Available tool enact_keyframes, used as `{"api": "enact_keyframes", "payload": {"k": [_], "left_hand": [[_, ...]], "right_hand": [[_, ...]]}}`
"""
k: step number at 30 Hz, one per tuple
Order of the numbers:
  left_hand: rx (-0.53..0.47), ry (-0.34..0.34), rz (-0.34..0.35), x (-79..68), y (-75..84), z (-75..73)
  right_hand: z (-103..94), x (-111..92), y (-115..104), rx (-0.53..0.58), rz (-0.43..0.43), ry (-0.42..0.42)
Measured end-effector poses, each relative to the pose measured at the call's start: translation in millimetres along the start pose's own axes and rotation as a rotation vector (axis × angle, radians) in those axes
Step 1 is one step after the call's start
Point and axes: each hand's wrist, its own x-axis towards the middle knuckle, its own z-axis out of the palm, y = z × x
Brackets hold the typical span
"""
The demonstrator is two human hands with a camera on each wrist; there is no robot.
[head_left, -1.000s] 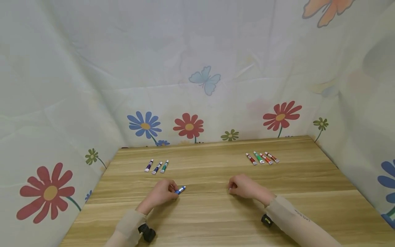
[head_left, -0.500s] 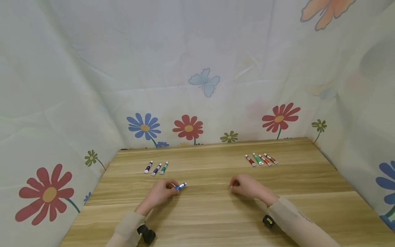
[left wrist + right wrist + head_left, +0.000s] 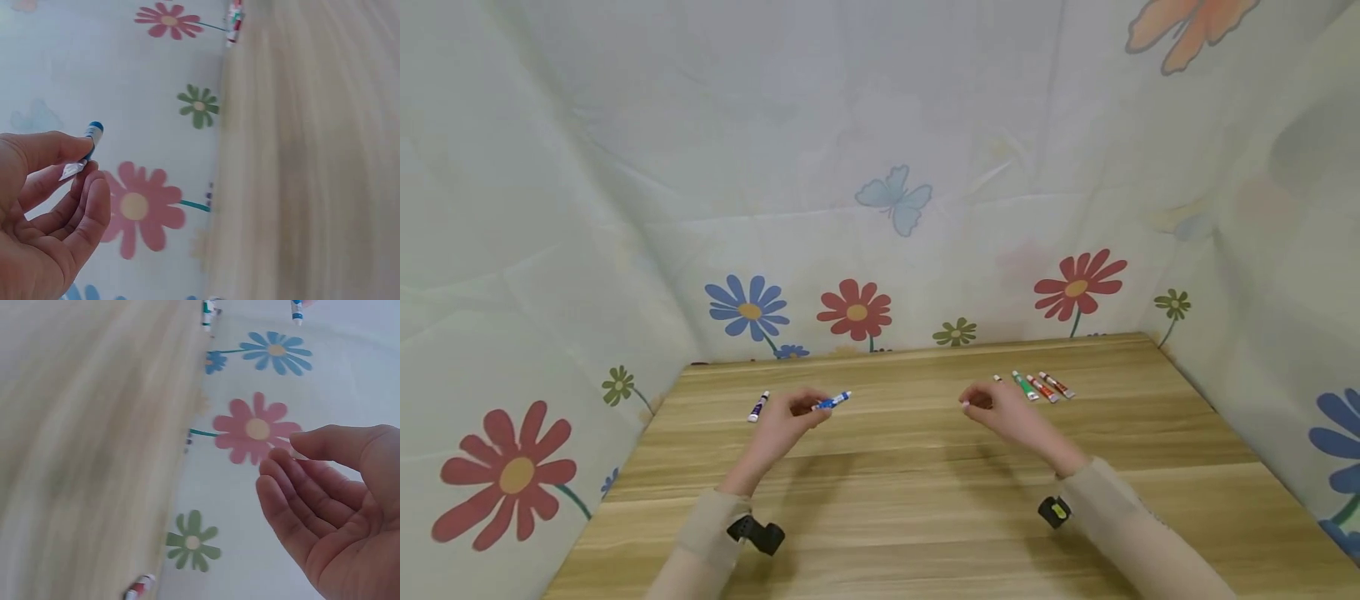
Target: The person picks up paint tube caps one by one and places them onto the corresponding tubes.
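My left hand (image 3: 790, 417) pinches a blue paint tube (image 3: 833, 402) between thumb and fingers, lifted above the table. In the left wrist view the tube (image 3: 92, 139) slants upward, its flat pale end (image 3: 72, 169) near the fingers. My right hand (image 3: 1003, 410) is raised too, with thumb and forefinger pinching a small whitish piece (image 3: 965, 404); its kind is too small to tell. A purple paint tube (image 3: 758, 407) lies just left of my left hand, which hides the tubes beside it. Behind my right hand lie a green tube (image 3: 1025, 385) and red tubes (image 3: 1042, 389).
The wood-patterned table (image 3: 887, 500) meets a pale cloth backdrop (image 3: 880, 108) printed with flowers and butterflies at the back and sides. A dark wrist camera (image 3: 757, 534) is strapped on the left wrist and another camera (image 3: 1054, 512) on the right.
Both hands have risen from the table and moved farther forward, the left with the blue paint tube. The left hand now covers two tubes, and the right covers most of one red tube.
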Motion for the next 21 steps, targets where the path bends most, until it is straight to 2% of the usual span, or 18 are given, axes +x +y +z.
{"api": "enact_keyframes", "payload": {"k": [3,7,12,16,21], "left_hand": [[0.021,0.028,0.014,3.2,13.2,-8.4],[-0.001,0.041,0.032,7.8,32.4,-19.2],[-0.032,0.041,0.107,12.5,57.8,-31.2],[-0.027,0.044,0.130,12.9,75.9,-35.8],[-0.037,0.039,0.131,10.8,89.2,-34.2]], "right_hand": [[-9.7,1,-9,-0.013,-0.002,0.038],[-23.4,3,-22,-0.008,0.010,0.083],[-40.2,5,-37,0.023,-0.012,0.149],[-51.3,6,-48,0.065,-0.016,0.167],[-56.3,7,-60,0.126,-0.022,0.159]]}}
